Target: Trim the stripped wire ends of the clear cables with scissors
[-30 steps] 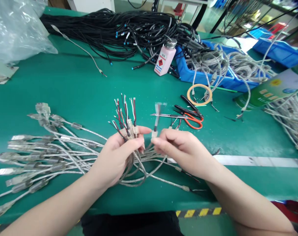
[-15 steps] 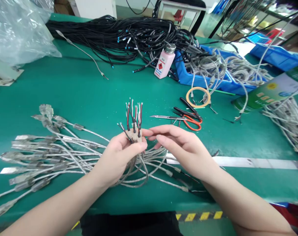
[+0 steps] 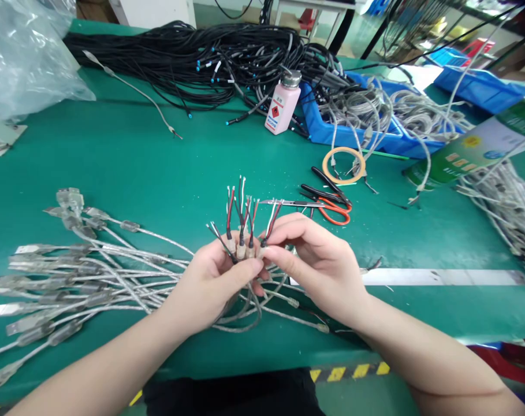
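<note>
green tabletop (image 3: 127, 156) below, both hands (image 3: 219, 280) (image 3: 325, 268) pinch cable ends (image 3: 241, 249)

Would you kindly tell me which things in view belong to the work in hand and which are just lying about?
Apparently in use:
bunched cable ends in the left hand
single cable end pinched by the right hand
clear cables at left

Probably just lying about:
black cables
pink bottle
tape ring
plastic bag

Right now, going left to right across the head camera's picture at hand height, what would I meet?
Clear USB plugs → left hand → right hand → the long stretch of pale flat strip beyond it.
</note>
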A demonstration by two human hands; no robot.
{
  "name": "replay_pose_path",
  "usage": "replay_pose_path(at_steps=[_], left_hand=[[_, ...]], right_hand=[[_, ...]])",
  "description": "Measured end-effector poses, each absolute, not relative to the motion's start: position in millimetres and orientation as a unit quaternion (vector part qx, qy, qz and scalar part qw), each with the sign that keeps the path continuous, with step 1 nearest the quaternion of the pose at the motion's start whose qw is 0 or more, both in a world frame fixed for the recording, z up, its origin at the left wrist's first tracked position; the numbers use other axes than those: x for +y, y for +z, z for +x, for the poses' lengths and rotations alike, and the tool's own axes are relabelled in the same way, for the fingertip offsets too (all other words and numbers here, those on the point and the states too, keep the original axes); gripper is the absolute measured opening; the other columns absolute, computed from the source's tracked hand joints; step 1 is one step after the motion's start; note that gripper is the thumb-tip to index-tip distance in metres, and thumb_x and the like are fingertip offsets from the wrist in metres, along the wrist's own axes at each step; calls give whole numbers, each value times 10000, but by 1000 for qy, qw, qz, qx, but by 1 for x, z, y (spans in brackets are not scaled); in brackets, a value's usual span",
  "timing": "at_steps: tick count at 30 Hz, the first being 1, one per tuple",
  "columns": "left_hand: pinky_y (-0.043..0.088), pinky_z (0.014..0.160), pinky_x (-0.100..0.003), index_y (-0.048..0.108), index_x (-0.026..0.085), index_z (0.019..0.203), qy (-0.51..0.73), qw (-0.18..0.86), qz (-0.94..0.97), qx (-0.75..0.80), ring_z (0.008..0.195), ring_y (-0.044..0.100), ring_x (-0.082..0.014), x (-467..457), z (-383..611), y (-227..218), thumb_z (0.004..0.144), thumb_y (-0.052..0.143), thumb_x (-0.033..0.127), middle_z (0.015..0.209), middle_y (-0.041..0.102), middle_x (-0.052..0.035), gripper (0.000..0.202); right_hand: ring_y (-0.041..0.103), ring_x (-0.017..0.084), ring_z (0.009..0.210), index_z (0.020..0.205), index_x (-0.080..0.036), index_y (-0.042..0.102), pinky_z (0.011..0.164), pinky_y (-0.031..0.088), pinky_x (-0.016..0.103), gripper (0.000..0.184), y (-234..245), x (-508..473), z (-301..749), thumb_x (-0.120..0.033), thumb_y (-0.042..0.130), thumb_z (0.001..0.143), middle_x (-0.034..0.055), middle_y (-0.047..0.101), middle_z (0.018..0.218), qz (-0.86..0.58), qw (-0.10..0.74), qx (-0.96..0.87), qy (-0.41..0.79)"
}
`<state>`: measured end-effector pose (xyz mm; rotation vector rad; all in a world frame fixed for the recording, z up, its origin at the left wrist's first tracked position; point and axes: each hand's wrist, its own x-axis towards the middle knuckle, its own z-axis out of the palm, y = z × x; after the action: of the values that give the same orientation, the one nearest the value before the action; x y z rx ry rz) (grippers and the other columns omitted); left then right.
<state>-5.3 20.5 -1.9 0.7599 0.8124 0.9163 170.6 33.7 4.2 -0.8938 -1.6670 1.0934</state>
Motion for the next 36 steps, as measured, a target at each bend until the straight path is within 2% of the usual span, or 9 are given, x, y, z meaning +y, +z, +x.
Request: replay_pose_path(at_steps=[6,11,20,26,32,36], left_hand=[[540,663,-202,701,157,827,438,749,356,346,682,655,-102,22,-8,-3,823,744,192,758,686,2,56],[536,666,-200,696,178,868,445,745,371,331,669,646,-93,22,-8,0,837,727,166,746,657,19,46],[531,632,-228,687,168,787,448,708,393,379,636,606,-107,21,-9,1,788,769,199,741,627,8,88],[520,615,-197,684,178,788,441,722,362,391,617,618,-90,19,-9,2,765,792,193,697,643,28,112],[516,613,-179,682,183,788,442,725,326,416,594,619,-77,17,-7,4,721,826,166,645,659,48,159],[513,612,-189,695,175,781,426,736,329,410,594,626,-86,18,-5,5,710,834,177,647,672,38,156]], right_hand=[[616,174,988,1052,-242,557,864,522,365,260,-1,30,171,-77,661,880,43,640,1013,-334,497,-725,340],[639,190,927,1057,-240,553,807,549,381,277,3,31,170,-39,617,879,56,657,945,-299,494,-774,260],[668,213,861,1073,-236,603,724,551,380,290,6,32,174,-34,598,865,67,702,923,-277,478,-817,168],[654,183,879,980,-221,583,766,555,349,240,3,30,173,-12,607,864,53,664,883,-281,493,-786,243],[655,153,893,1020,-236,561,811,570,313,200,4,29,169,-144,676,886,32,652,962,-350,496,-639,472],[625,100,833,890,-216,616,777,543,223,63,6,34,169,-172,654,915,-6,657,889,-336,484,-567,575]])
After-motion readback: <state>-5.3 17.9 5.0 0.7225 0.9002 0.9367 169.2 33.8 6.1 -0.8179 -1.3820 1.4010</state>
